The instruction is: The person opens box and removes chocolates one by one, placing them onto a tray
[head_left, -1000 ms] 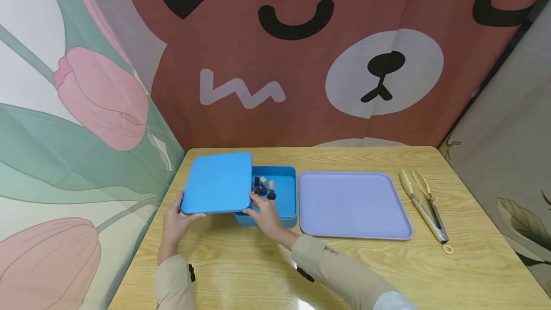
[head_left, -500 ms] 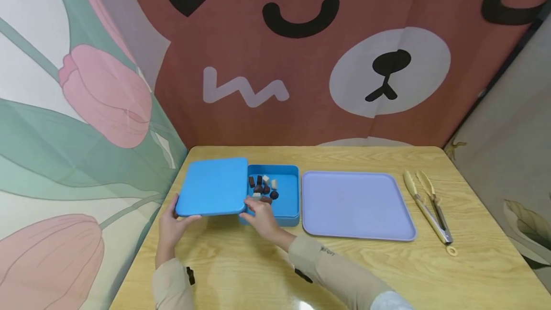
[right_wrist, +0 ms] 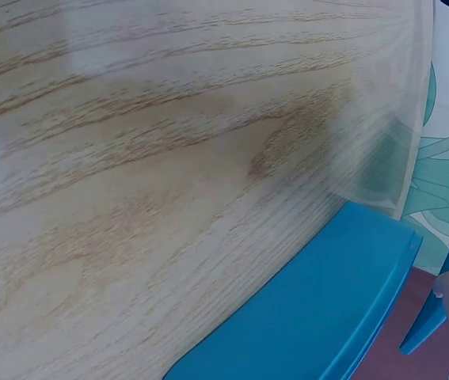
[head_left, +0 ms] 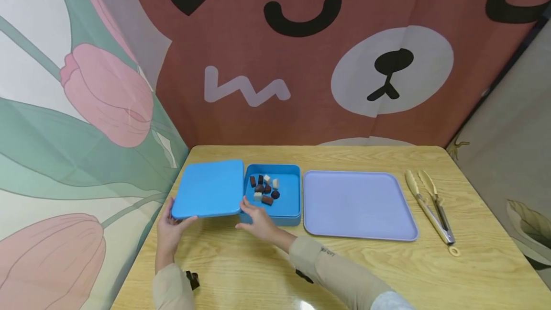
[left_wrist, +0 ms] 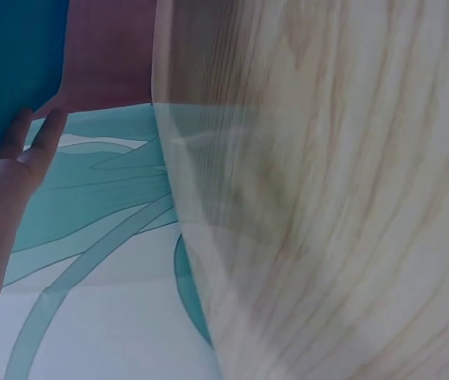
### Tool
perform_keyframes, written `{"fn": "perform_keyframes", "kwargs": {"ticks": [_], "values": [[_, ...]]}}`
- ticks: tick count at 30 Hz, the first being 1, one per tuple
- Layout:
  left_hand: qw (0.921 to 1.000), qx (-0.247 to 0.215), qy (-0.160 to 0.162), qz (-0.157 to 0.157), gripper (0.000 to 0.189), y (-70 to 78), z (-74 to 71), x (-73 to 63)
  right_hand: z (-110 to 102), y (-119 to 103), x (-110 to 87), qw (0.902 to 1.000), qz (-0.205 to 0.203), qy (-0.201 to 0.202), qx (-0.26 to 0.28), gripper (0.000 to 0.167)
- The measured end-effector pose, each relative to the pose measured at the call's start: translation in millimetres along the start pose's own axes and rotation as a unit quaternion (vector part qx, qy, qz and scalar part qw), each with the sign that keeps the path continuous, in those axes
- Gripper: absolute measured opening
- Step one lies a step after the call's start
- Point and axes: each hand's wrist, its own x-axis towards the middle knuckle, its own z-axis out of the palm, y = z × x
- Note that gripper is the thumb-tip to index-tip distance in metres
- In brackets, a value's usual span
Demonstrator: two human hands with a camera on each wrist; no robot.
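Observation:
A blue lid (head_left: 208, 188) is held tilted in the air, left of the matching blue box (head_left: 280, 222). My left hand (head_left: 169, 233) grips its front left corner, with the thumb along the front edge. The fingers of my right hand (head_left: 260, 223) touch the lid's front right corner, while the thumb is spread below, apart from it. Inside the uncovered box lie several small dark, brown and white pieces resembling chocolates, such as a brown block (head_left: 267, 200). In the left wrist view, part of the lid (left_wrist: 10, 71) shows above the left hand.
To the right of the box lies a lilac tray (head_left: 359, 204) on the wooden table (head_left: 241, 267). Tongs (head_left: 432, 209) with cream tips and a ring rest beyond the tray. A printed cloth (head_left: 301, 123) hangs behind the table's back edge.
The lid has shifted left off the box, exposing more of the pieces inside. Both hands have moved left with it, and the right thumb has spread away from the lid's edge.

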Motion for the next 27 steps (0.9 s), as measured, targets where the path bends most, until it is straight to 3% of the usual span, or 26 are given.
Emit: {"fn": "perform_keyframes", "kwargs": {"ticks": [6,11,14,18,21,24,27], "values": [[0.9922,-0.121,0.014,0.025,0.078,-3.3,5.0,-0.6,3,2,-1.1,0.9999,0.006,-0.003,0.01,0.063],[0.9738,-0.224,0.038,-0.009,0.074,-6.0,6.1,-2.0,8,5,-1.4,0.9999,-0.009,-0.011,-0.002,0.064],[0.9538,-0.295,0.052,-0.023,0.075,-7.5,4.6,-2.9,10,4,-2.4,0.9998,-0.011,-0.016,-0.008,0.065],[0.923,-0.379,0.066,-0.009,0.077,-10.9,4.2,-3.4,12,2,-3.4,0.9991,-0.005,-0.027,-0.032,0.067],[0.9004,-0.427,0.082,0.0,0.076,-13.9,6.2,-3.5,13,0,-3.3,0.9983,0.002,-0.038,-0.045,0.07],[0.8698,-0.483,0.1,-0.002,0.075,-17.2,7.2,-2.9,13,-2,-2.6,0.998,0.008,-0.051,-0.037,0.072],[0.8512,-0.511,0.12,-0.008,0.073,-18.1,8.3,-2.3,14,-3,-2.6,0.9976,0.012,-0.061,-0.031,0.074]]}}
